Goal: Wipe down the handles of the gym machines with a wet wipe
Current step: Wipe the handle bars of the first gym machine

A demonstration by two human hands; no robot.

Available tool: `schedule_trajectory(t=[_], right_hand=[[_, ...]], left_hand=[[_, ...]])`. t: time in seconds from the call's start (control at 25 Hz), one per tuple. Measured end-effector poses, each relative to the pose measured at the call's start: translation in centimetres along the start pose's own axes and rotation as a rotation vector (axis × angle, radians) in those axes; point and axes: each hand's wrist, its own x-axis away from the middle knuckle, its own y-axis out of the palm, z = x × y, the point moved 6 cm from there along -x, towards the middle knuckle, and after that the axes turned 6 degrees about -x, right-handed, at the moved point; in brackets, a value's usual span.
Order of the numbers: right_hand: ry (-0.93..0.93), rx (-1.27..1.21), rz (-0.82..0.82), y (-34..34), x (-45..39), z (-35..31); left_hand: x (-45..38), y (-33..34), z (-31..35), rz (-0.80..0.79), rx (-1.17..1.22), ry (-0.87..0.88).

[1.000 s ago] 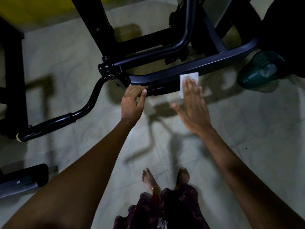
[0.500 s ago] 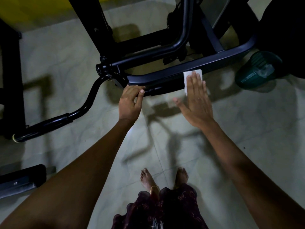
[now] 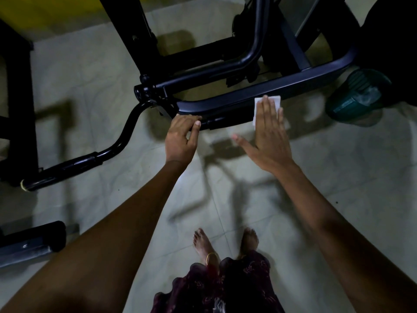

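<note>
Wipe on the machine bar.
We note the right hand, fingers straight and together, pressing the white wipe flat on the dark bar, right of centre; our left hand curls round the bar's near edge.

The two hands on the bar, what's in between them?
In the head view, only a bare stretch of the black bar lies between the left hand and the right hand, which presses the white wipe.
</note>
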Motion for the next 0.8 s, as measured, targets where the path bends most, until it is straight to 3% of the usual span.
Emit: schedule_trajectory(t=[0.24, 0.48, 0.68, 0.8], right_hand=[[-0.248, 0.039, -0.123, 1.9, 1.7, -3.9], [-0.124, -0.034, -0.090, 0.7, -0.2, -2.5], [-0.361, 0.062, -0.136, 2.4, 1.0, -5.7], [-0.286, 0.088, -0.062, 1.6, 1.0, -3.8]], left_hand=[[0.0, 0.1, -0.3, -0.011, -0.021, -0.011], [-0.1, 0.1, -0.2, 0.008, 0.002, -0.014], [0.0, 0.1, -0.2, -0.009, -0.004, -0.008], [0.2, 0.1, 0.0, -0.014, 0.001, -0.002]])
